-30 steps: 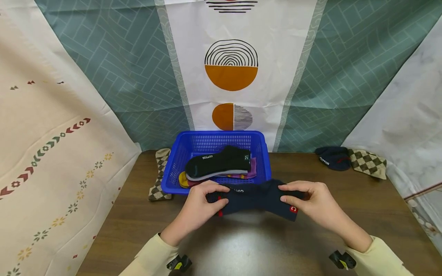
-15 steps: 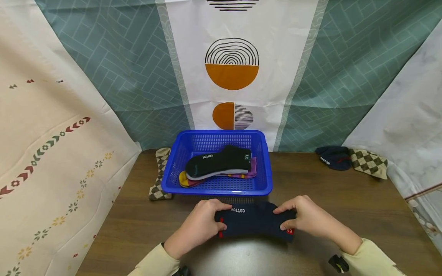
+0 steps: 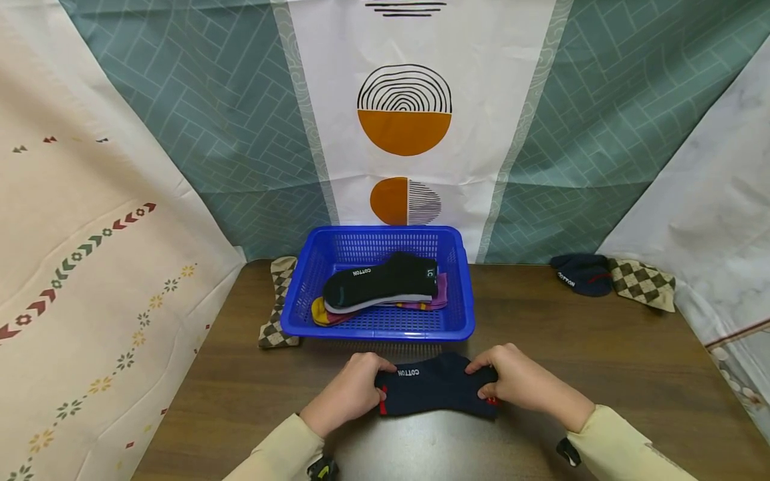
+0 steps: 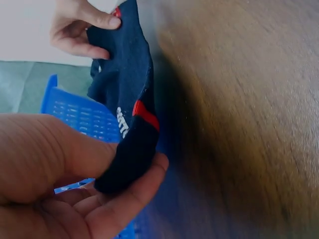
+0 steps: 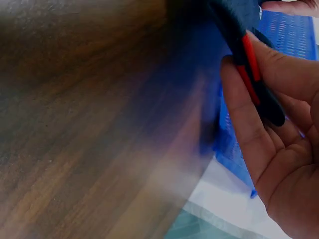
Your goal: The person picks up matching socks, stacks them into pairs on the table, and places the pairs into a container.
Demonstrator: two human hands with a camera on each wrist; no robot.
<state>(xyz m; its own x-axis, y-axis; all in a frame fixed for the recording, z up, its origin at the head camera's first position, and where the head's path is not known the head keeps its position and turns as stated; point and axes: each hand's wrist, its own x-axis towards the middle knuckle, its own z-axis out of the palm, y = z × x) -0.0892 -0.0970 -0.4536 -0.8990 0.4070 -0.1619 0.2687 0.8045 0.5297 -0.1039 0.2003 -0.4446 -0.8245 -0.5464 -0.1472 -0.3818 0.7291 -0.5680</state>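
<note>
A navy sock (image 3: 436, 391) with white COTTON lettering and red marks is stretched sideways over the table, in front of the blue basket. My left hand (image 3: 353, 391) pinches its red-banded end between thumb and fingers. In the left wrist view, the left thumb lies on one face of the sock (image 4: 127, 64) and the fingers lie behind. Its other end is pinched by my right hand (image 3: 511, 381). Two red strips show along the sock's edge (image 5: 251, 64) in the right wrist view; I cannot tell whether two socks are layered there.
Behind the hands stands a blue plastic basket (image 3: 379, 332) with a black sock (image 3: 385, 280) on top of other socks. A checked sock (image 3: 279, 327) lies left of it. At the back right are another navy sock (image 3: 580, 275) and a checked one (image 3: 642, 284).
Both hands have brought the navy sock down and towards me, away from the basket's front rim. The hands have come slightly closer together, still pinching its ends.
</note>
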